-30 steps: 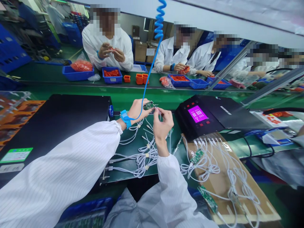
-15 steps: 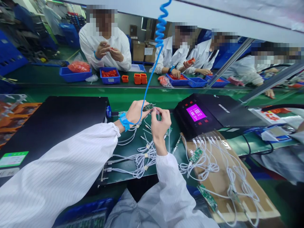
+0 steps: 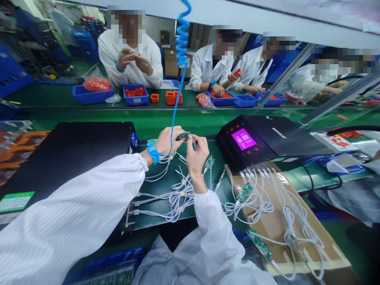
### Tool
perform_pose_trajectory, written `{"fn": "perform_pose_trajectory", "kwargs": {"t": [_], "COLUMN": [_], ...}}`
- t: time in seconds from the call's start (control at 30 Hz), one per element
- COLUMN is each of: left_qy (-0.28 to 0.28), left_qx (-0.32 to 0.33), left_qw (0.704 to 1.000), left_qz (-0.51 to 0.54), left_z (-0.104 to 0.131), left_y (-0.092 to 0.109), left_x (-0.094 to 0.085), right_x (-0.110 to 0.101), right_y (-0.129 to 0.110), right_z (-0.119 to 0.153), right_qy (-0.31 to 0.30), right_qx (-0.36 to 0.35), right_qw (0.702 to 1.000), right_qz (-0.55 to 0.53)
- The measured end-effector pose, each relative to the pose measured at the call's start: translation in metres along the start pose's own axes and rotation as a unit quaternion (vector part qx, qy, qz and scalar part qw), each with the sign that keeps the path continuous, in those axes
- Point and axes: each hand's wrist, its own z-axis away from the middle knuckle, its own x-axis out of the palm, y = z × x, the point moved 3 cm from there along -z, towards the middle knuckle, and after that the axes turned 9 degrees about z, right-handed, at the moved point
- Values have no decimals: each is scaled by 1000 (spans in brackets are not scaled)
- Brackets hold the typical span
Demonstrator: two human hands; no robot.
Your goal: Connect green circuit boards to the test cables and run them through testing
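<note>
My left hand (image 3: 170, 141), with a blue strap at the wrist, grips a small green circuit board (image 3: 182, 136) above the bench. Close against the board's right end is my right hand (image 3: 197, 155), its thumb and forefinger pinched on the tip of a white cable (image 3: 194, 145). Whether the cable tip is inside the board cannot be made out. Below both hands lie bundled white cables (image 3: 181, 198). Another green board (image 3: 209, 163) rests just right of my right hand, partly hidden by it.
A black device with a lit magenta screen (image 3: 244, 139) stands right; a black box (image 3: 89, 138) stands left. Cabled boards (image 3: 259, 244) lie on brown cardboard (image 3: 323, 241). A coiled blue cord (image 3: 182, 39) hangs in front. People with blue bins (image 3: 135, 99) sit across.
Both hands have shifted slightly left, with the board still held and the fingertips still together. The hanging blue cord has swung left.
</note>
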Motion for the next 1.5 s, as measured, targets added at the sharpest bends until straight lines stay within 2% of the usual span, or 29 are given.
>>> {"fn": "perform_pose_trajectory", "kwargs": {"t": [0.13, 0.27, 0.5, 0.67, 0.9, 1.03, 1.17, 1.23, 1.3, 1.37, 1.43, 1.5], "left_qy": [12, 32, 13, -5, 14, 25, -2, -13, 21, 107, 199, 264], "left_qx": [-17, -14, 24, 21, 8, -1, -20, -54, -116, -197, -274, -325], "left_qw": [999, 999, 999, 1000, 1000, 1000, 999, 995, 983, 956, 908, 854], "left_qz": [35, 38, 23, -5, -10, -14, 28, 82, 139, 188, 247, 310], "left_z": [-2, -2, 0, 4, 6, 7, 6, 3, 0, -4, -6, -8], "left_y": [0, 1, 0, 0, 5, 3, 1, -3, -12, -24, -37, -45], "left_x": [-2, -2, 0, 3, 4, 4, 5, 3, -3, -12, -22, -28], "right_x": [-1, -1, 0, 2, 8, 12, 12, 10, 8, 8, 14, 29], "right_y": [1, -5, -10, -8, -8, -8, -3, 5, 14, 24, 32, 36], "right_z": [-1, -5, 2, 7, 12, 14, 14, 10, 3, -7, -17, -23], "right_qy": [-13, 0, 29, 31, 51, 40, 41, 21, 10, 19, 22, -4], "right_qx": [41, 32, 18, 39, 76, 89, 106, 120, 135, 148, 159, 166], "right_qw": [999, 999, 999, 999, 995, 995, 992, 990, 988, 987, 986, 985], "right_qz": [-19, 9, 12, 14, -34, -19, -50, -72, -75, -64, -53, -46]}}
